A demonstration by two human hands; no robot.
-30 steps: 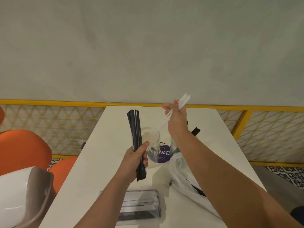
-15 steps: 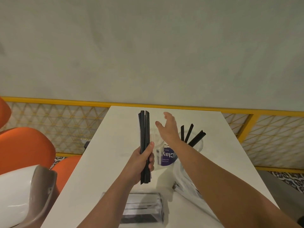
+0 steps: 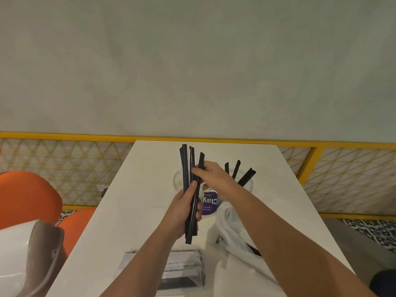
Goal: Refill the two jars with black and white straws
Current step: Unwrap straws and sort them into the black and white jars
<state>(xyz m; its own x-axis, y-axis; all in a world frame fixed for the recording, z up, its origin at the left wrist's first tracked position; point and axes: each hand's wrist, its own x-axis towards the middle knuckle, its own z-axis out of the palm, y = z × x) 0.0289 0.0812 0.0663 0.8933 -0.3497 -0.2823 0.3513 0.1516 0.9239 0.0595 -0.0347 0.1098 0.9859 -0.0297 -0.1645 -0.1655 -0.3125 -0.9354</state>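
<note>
My left hand point(image 3: 184, 207) grips a bundle of black and white straws point(image 3: 188, 189) upright above the white table point(image 3: 137, 211). My right hand point(image 3: 213, 179) pinches one black straw point(image 3: 199, 168) at the bundle's right edge. Behind the bundle stands a clear jar point(image 3: 177, 181), mostly hidden. A second clear jar point(image 3: 246, 186) to the right holds three black straws point(image 3: 236, 172). A purple label point(image 3: 209, 203) shows between the jars.
A clear plastic bag point(image 3: 235, 232) with straws lies on the table under my right forearm. A clear box of wrapped straws point(image 3: 184, 269) sits near the front edge. Orange chairs point(image 3: 27, 198) and a white chair point(image 3: 23, 258) stand left. A yellow railing point(image 3: 64, 137) runs behind.
My right hand let go of the white straw at the left jar, swung back empty and now pinches a black straw in the bundle. My left hand raised the bundle a little.
</note>
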